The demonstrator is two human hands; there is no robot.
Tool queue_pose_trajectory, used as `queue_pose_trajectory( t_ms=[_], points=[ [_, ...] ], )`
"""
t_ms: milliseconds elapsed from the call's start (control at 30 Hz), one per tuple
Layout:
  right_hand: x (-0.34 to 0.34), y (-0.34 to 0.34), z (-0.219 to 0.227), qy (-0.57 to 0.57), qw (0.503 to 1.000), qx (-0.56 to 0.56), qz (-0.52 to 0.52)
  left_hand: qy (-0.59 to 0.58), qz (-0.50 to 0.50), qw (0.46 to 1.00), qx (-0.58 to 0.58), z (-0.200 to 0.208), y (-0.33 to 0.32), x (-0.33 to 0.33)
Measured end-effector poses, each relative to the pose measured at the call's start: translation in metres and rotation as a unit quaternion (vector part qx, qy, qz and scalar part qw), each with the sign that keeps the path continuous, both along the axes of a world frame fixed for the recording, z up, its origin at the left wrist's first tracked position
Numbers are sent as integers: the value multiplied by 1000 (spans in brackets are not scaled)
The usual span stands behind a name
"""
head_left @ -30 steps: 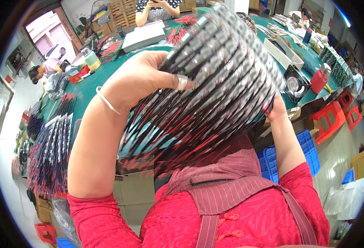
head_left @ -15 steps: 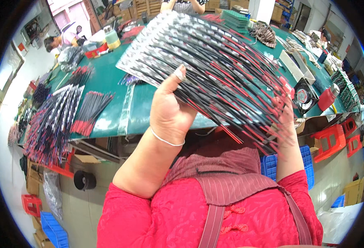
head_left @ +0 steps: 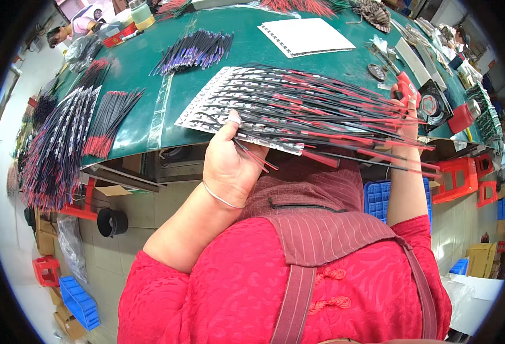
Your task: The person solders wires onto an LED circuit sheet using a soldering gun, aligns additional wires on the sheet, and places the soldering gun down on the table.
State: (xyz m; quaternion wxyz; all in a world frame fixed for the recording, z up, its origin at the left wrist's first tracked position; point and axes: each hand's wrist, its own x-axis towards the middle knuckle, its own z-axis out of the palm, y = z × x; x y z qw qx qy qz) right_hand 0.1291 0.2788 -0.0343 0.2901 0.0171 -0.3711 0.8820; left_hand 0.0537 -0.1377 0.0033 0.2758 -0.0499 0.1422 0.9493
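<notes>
My left hand (head_left: pixel 233 162) grips the near edge of a white sheet (head_left: pixel 192 115), thumb on top, fingers beneath. Rows of black wires with red ends (head_left: pixel 321 106) lie across the sheet and stick out far past its right side. A light wrapping covers the thumb tip. My right hand (head_left: pixel 406 121) is beyond the loose wire ends, several of which cross in front of it. Its fingers are curled round a red tool (head_left: pixel 406 87); the wires partly hide the grip, and the tool's kind is unclear. The sheet is held above the table's near edge.
On the green table (head_left: pixel 137 114) lie a purple-black wire bundle (head_left: pixel 195 51), a white pad (head_left: pixel 307 35), a black-and-red bundle (head_left: pixel 110 123) and a larger wired sheet (head_left: pixel 63 143). A fan (head_left: pixel 434 106) and red bottle (head_left: pixel 464 116) stand right. Red stools (head_left: pixel 457 179) are below.
The wired sheet has come down and lies flatter, uncovering the white pad and purple-black bundle behind it. Both hands stay with what they hold. The view has tilted downward.
</notes>
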Motion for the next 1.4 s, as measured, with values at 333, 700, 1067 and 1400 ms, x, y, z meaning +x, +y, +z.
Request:
queue_pose_trajectory(
  t_ms=[333,700,1067,1400],
  points=[
    [5,8,-1,84,987,-79,113,26,5,999,28,18,30,-10],
    [57,5,28,63,994,-48,78,-4,4,999,47,3,62,-29],
    [93,-78,80,63,991,-32,113,94,-435,879,-168,1,78,-7],
    [87,-122,59,-48,996,-17,71,761,172,288,-555,13,27,-56]
  ],
)
